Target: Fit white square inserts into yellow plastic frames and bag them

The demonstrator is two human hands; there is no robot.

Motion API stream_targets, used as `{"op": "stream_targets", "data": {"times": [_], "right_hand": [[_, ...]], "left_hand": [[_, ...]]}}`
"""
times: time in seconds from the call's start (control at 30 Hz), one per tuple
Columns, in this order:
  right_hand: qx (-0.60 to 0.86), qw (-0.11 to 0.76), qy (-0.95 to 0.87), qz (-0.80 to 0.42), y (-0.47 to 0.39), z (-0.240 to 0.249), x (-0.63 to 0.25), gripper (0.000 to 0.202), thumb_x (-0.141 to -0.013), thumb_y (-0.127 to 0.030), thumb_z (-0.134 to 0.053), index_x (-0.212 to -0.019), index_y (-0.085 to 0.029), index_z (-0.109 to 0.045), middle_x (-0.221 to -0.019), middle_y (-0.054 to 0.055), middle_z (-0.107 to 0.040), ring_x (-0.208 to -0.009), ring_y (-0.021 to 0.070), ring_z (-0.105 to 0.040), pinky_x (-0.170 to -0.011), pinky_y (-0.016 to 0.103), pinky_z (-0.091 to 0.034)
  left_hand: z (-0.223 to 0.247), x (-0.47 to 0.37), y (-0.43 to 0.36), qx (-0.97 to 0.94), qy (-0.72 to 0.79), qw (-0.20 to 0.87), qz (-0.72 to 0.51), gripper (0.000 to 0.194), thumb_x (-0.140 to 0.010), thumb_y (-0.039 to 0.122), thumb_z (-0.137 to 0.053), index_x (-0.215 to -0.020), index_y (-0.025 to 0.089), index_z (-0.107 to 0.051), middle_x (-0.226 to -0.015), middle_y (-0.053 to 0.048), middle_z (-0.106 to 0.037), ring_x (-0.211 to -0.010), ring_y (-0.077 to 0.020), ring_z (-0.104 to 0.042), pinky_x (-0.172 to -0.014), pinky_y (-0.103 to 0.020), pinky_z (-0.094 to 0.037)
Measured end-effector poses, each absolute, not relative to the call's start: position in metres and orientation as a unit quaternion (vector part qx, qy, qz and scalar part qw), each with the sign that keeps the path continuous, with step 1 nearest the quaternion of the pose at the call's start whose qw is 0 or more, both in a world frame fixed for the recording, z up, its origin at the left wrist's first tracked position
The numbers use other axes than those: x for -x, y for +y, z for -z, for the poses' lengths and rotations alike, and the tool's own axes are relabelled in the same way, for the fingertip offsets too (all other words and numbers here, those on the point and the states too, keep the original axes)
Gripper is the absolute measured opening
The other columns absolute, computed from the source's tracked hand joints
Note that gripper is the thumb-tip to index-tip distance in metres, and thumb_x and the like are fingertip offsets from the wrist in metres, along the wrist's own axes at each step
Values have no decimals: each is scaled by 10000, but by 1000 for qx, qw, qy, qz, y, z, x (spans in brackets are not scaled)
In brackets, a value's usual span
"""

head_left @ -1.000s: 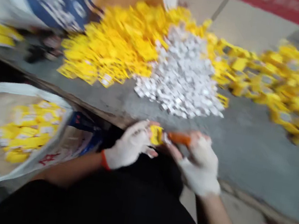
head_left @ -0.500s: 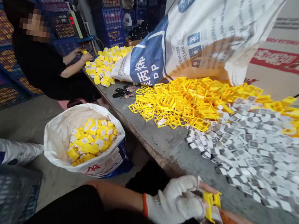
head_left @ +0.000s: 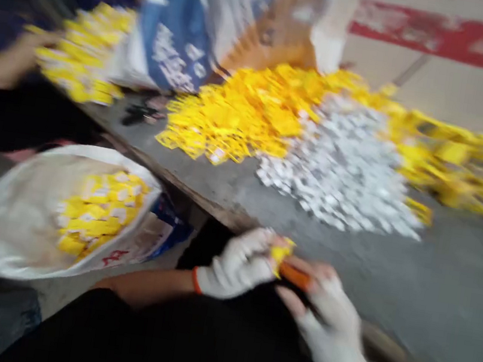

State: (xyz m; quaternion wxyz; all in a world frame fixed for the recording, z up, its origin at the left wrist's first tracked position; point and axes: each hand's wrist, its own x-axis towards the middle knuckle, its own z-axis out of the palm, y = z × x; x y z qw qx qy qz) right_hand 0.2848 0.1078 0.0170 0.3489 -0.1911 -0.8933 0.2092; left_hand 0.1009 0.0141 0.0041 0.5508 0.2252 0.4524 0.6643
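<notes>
Pinched in the fingertips of my left hand [head_left: 238, 265], which wears a white glove with bare fingertips and an orange cuff, is a small yellow plastic piece [head_left: 281, 253]. My right hand [head_left: 333, 322], gloved the same way, is closed around an orange-handled tool [head_left: 296, 276]. The tool's front end points at the yellow piece; blur hides whether they touch. Both hands are above my lap, by the table's near edge. Beyond them lie a heap of small grey-white pieces [head_left: 339, 165] and a heap of yellow plastic frames [head_left: 238, 108].
A white sack [head_left: 13, 219] holding yellow-and-white pieces stands open at the left. On the grey table [head_left: 448, 284] a large printed sack [head_left: 183, 27] leans behind the heaps. Another person's arm [head_left: 10, 59] reaches toward a yellow pile [head_left: 88, 55]. Dark keys-like items [head_left: 143, 110] lie nearby.
The view has swung rightward and down, so the table and sacks appear farther left, and blurred. More of my right hand shows. Both hands keep their holds.
</notes>
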Motion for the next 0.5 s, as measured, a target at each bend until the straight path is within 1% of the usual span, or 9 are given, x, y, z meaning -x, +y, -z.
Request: {"op": "stream_targets", "data": {"times": [0.07, 0.1, 0.13, 0.2, 0.27, 0.33, 0.4, 0.5], "right_hand": [[203, 316, -907, -190, 121, -16, -285, 319, -1171, -496, -628, -1140, -322, -893, -1045, 67, -917, -844, 273, -839, -746, 418, -661], [249, 295, -905, -179, 135, -11, -290, 303, -1160, -470, -638, -1186, -320, -901, -1081, 79, -918, -905, 284, -843, -802, 430, -660], [332, 280, -886, -164, 151, -5, -297, 282, -1141, -417, -653, -1211, -305, -902, -1150, 100, -914, -1012, 303, -843, -907, 461, -661], [464, 250, -840, -132, 184, 7, -313, 245, -1071, -313, -694, -1193, -277, -903, -1164, 122, -899, -1099, 337, -820, -990, 515, -633], [530, 210, -814, -115, 210, 13, -321, 271, -1024, -234, -708, -1220, -274, -890, -1157, 116, -885, -1103, 336, -795, -1039, 549, -600], [530, 191, -821, -91, 224, 13, -316, 309, -1017, -211, -716, -1272, -295, -869, -1209, 107, -869, -1140, 335, -760, -1071, 567, -564], [506, 185, -841, -54, 230, 11, -302, 307, -1023, -241, -748, -1303, -316, -850, -1304, 113, -841, -1239, 363, -711, -1094, 589, -527], [489, 158, -858, -12, 233, 9, -278, 268, -1013, -315, -827, -1280, -292, -838, -1365, 145, -805, -1356, 433, -642, -1118, 646, -488]], "left_hand": [[-9, -98, 19, -165, 485, 548, -661, 318, -861, 388, -958, -1106, 237, -822, -1195, -107, -830, -1060, -276, -794, -832, -324, -662], [-10, -96, 25, -137, 480, 583, -641, 328, -870, 390, -930, -1124, 232, -794, -1143, -99, -834, -949, -272, -807, -702, -309, -642], [-10, -94, 32, -117, 462, 628, -616, 340, -892, 394, -893, -1158, 226, -766, -1111, -99, -835, -874, -280, -815, -637, -319, -632], [-12, -90, 44, -87, 454, 672, -579, 278, -933, 314, -819, -1170, 213, -717, -1057, -91, -830, -796, -279, -819, -567, -308, -605], [-16, -89, 50, -70, 454, 686, -564, 212, -964, 233, -733, -1169, 198, -691, -1045, -98, -826, -738, -262, -803, -512, -287, -567], [-18, -89, 51, -66, 452, 691, -561, 188, -995, 187, -678, -1182, 186, -690, -1059, -108, -822, -717, -238, -782, -494, -268, -543], [-16, -88, 50, -70, 441, 695, -564, 197, -1030, 184, -663, -1223, 185, -700, -1085, -114, -819, -738, -222, -774, -508, -255, -541], [-12, -87, 51, -72, 428, 694, -574, 227, -1060, 220, -690, -1286, 209, -707, -1102, -100, -812, -779, -216, -773, -538, -248, -549]]}}
